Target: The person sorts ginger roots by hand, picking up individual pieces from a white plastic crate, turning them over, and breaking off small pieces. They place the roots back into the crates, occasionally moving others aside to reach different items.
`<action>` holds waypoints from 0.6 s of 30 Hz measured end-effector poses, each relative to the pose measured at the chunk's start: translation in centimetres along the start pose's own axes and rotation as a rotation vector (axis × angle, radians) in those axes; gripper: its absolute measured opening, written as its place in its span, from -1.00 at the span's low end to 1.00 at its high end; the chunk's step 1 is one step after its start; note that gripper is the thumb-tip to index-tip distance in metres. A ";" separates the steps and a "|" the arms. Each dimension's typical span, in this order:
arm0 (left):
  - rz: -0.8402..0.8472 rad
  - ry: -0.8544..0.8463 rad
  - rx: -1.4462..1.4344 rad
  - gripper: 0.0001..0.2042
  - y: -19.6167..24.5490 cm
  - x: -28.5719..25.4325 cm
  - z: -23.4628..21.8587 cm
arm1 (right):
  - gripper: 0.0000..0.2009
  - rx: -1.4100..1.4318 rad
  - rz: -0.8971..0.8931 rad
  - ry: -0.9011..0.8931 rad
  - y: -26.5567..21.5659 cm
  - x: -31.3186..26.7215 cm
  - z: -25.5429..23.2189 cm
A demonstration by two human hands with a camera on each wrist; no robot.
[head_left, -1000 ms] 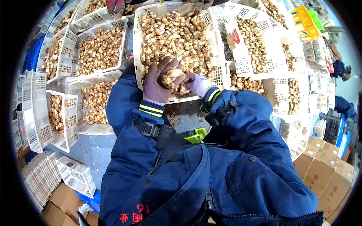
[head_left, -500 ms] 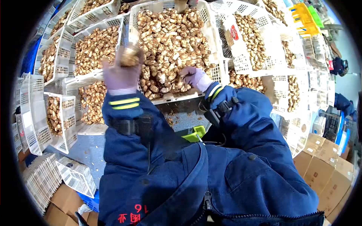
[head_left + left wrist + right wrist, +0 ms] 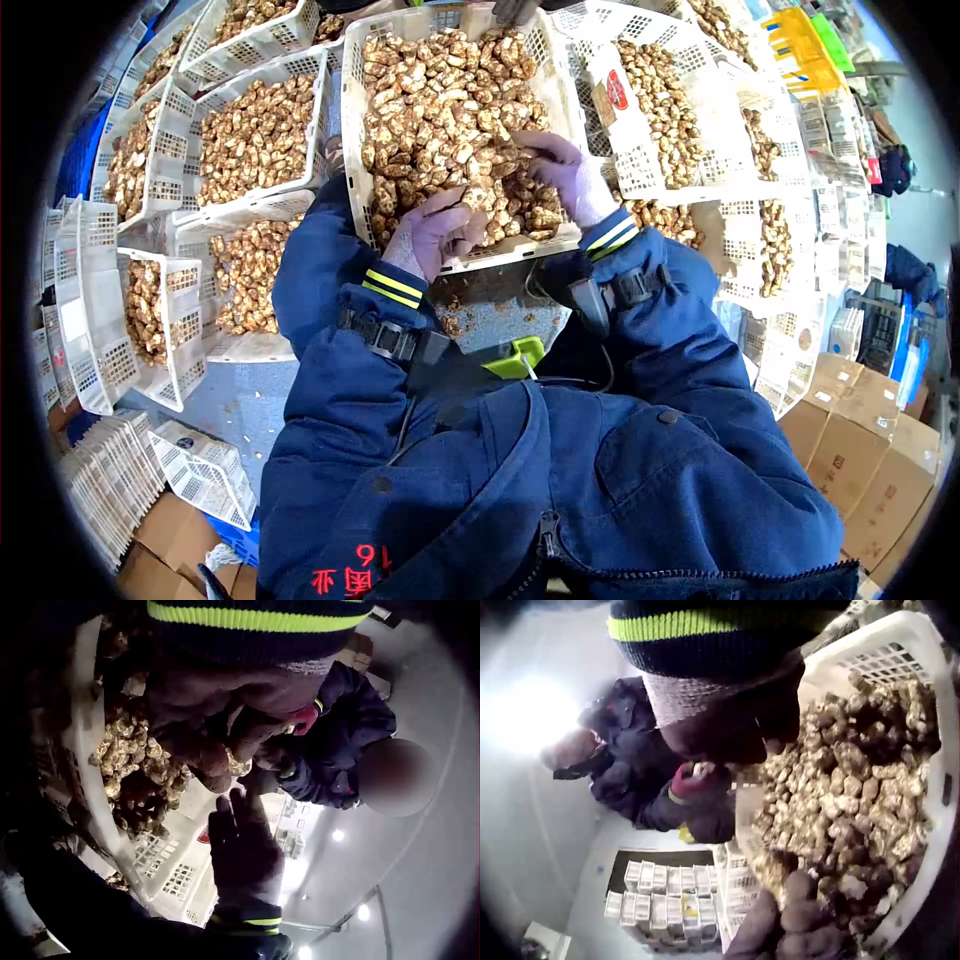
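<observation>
The left hand (image 3: 433,232), in a pale purple glove, is low over the front left of a white crate (image 3: 353,140) full of brown-and-white mushrooms (image 3: 450,110). In the left wrist view, its dark-looking fingers pinch a small pale mushroom (image 3: 238,766). The gloved right hand (image 3: 572,178) is over the crate's right side, its fingers reaching in over the pile. Seen from the left wrist, the right hand (image 3: 246,855) has extended fingers and no visible mushroom in them. The right wrist view shows the right hand (image 3: 720,724) at the pile's edge, fingertips mostly hidden.
More mushroom crates stand left (image 3: 205,150) and right (image 3: 625,150). Stacked cardboard boxes (image 3: 860,450) are at the lower right, a yellow basket (image 3: 803,50) at the upper right. Another person (image 3: 634,765) in dark clothing stands across the crates.
The left hand went out left with a mushroom, then returned to the front of the crate, where it pinches a small one. The right hand has moved right and farther over the pile.
</observation>
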State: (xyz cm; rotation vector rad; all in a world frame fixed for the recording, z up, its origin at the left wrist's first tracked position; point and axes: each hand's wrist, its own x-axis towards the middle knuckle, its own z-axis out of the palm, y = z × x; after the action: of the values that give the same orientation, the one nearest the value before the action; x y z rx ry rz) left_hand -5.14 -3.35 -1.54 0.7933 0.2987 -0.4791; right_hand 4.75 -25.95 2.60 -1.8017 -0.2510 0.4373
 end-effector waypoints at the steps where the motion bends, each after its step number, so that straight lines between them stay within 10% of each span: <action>1: -0.001 0.023 0.017 -0.54 0.7 -0.3 0.1 | -0.65 0.074 0.056 0.147 1.0 0.2 -0.5; 3: 0.103 -0.002 0.017 -0.58 1.8 0.8 -1.9 | -0.70 -0.487 0.208 0.147 4.7 0.5 -2.5; 5: 0.489 0.358 -0.328 -0.65 5.9 0.3 -0.9 | -0.74 -0.735 0.121 0.092 5.9 0.5 -1.9; 6: 0.683 0.083 -0.290 -0.62 7.8 -0.7 -2.7 | -0.72 -0.721 0.157 0.045 3.5 0.1 -1.0; 7: 0.714 0.216 -0.373 -0.61 8.0 -0.5 -2.5 | -0.70 -0.771 0.071 0.038 3.8 0.5 -0.5; 10: 0.283 0.314 -0.300 -0.62 5.7 0.5 -0.8 | -0.68 -0.884 -0.151 0.027 6.3 2.8 1.3; 18: -0.002 0.227 0.103 -0.51 1.6 2.2 -0.5 | -0.77 -1.370 0.014 -0.085 6.3 5.1 3.9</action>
State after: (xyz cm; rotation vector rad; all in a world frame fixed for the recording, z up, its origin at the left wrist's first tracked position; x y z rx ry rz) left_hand -2.45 -2.73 -1.86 0.9500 0.4880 -0.4093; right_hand 7.37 -22.27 -5.11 -3.1145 -0.7098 0.3589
